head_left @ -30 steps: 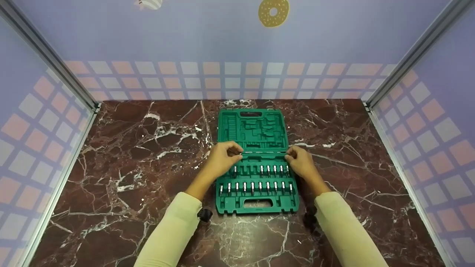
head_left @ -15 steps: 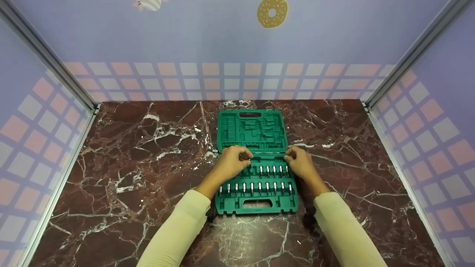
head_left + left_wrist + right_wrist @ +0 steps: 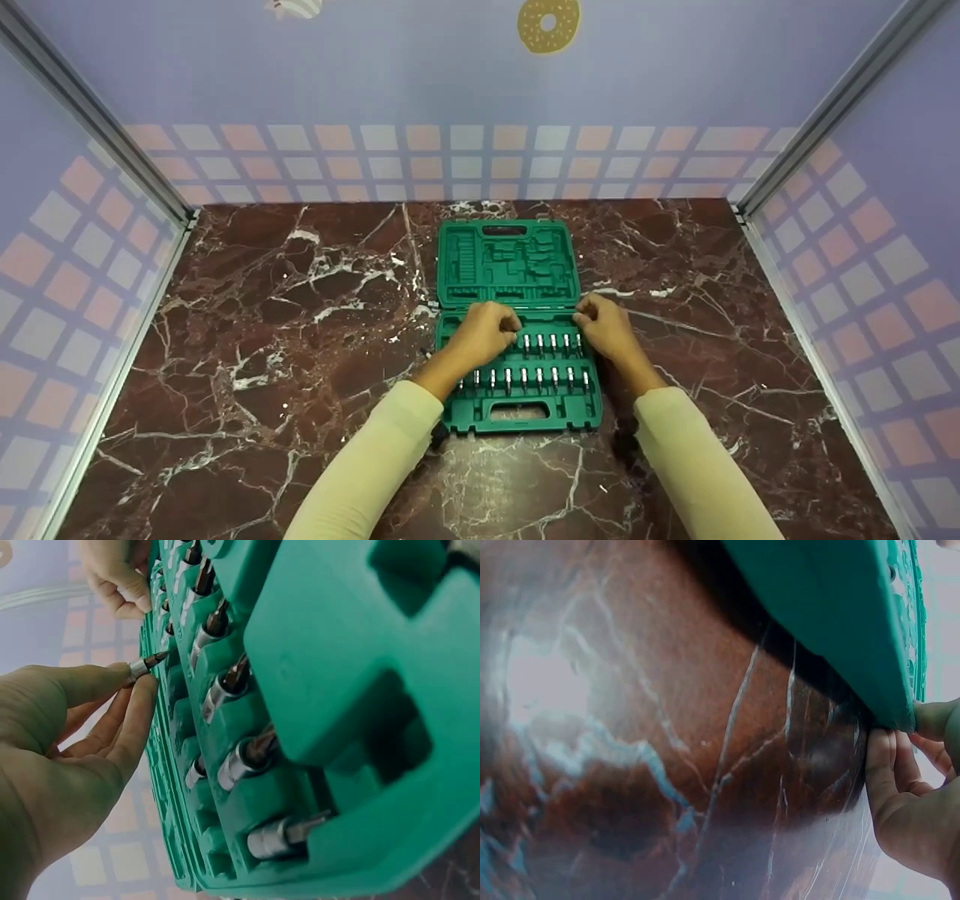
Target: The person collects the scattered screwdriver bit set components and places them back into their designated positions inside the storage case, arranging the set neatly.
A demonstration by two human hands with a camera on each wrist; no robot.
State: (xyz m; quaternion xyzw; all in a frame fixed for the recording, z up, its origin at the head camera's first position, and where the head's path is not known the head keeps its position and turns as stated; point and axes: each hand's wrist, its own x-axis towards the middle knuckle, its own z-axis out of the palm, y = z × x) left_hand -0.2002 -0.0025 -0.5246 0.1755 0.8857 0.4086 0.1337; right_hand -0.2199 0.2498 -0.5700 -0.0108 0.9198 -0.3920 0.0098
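Observation:
An open green plastic case point(image 3: 465, 415) lies on the table, its lid point(image 3: 480, 259) folded back away from me. Several silver bit sockets with dark tips point(image 3: 223, 688) sit in two rows of slots. My left hand point(image 3: 481, 334) is over the upper row. In the left wrist view, its thumb and fingers pinch one bit socket point(image 3: 138, 670), tip toward the slots. At the case's right edge near the hinge is my right hand point(image 3: 607, 328). The right wrist view has that hand point(image 3: 919, 802) pinching the edge, thumb on top and fingers against the side.
The case rests on a dark red marbled table point(image 3: 300, 360). Purple panels with pink and white squares point(image 3: 480, 97) stand at the back and both sides. Metal frame posts point(image 3: 825, 105) mark the corners.
My left hand has moved right along the upper row, bringing a bit socket from the row's left part toward the middle. The right hand has stayed at the case's edge.

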